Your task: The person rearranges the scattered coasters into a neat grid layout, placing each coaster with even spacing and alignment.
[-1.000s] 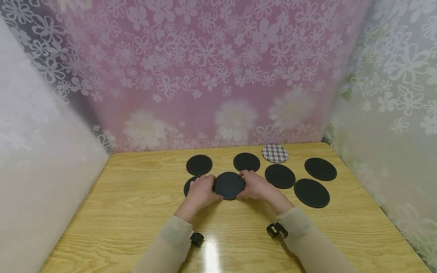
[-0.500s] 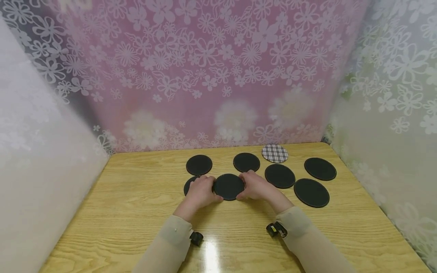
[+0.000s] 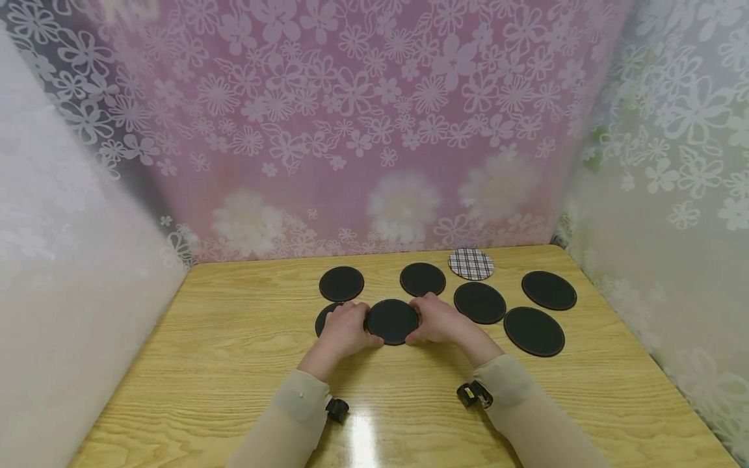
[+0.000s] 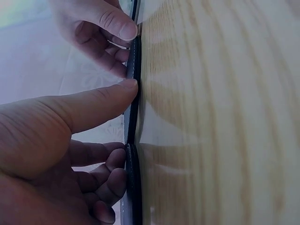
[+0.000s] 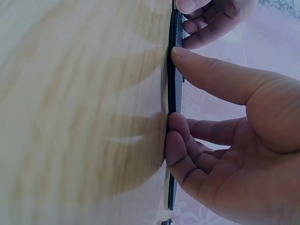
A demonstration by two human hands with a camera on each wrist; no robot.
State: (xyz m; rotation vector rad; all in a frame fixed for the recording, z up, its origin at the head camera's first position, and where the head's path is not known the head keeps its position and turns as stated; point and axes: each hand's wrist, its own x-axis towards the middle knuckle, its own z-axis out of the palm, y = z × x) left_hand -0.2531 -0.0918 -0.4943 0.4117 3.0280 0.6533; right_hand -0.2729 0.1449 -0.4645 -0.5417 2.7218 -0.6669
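Note:
A round black coaster (image 3: 393, 322) with a stitched edge lies between my two hands at the middle of the table. My left hand (image 3: 346, 329) grips its left side, thumb at the near edge and fingers around the far side. On the right side my right hand (image 3: 437, 323) holds it the same way. In the left wrist view, the thumb (image 4: 105, 104) presses the coaster's rim while the curled fingers touch a neighbouring coaster (image 4: 131, 185). The right wrist view shows the right thumb (image 5: 211, 72) on the rim, very close to the wood.
Partly under the left hand lies another black coaster (image 3: 325, 317). More stand around: black coasters at back left (image 3: 342, 284), back middle (image 3: 422, 279), and right (image 3: 535, 331), plus a plaid-faced coaster (image 3: 471, 264). Flowered curtains (image 3: 374, 130) enclose the wooden table (image 3: 234, 364).
The far edge of the held coaster has dipped slightly, and its surface looks darker and flatter to the table. Both hands have stayed almost in place, still gripping it.

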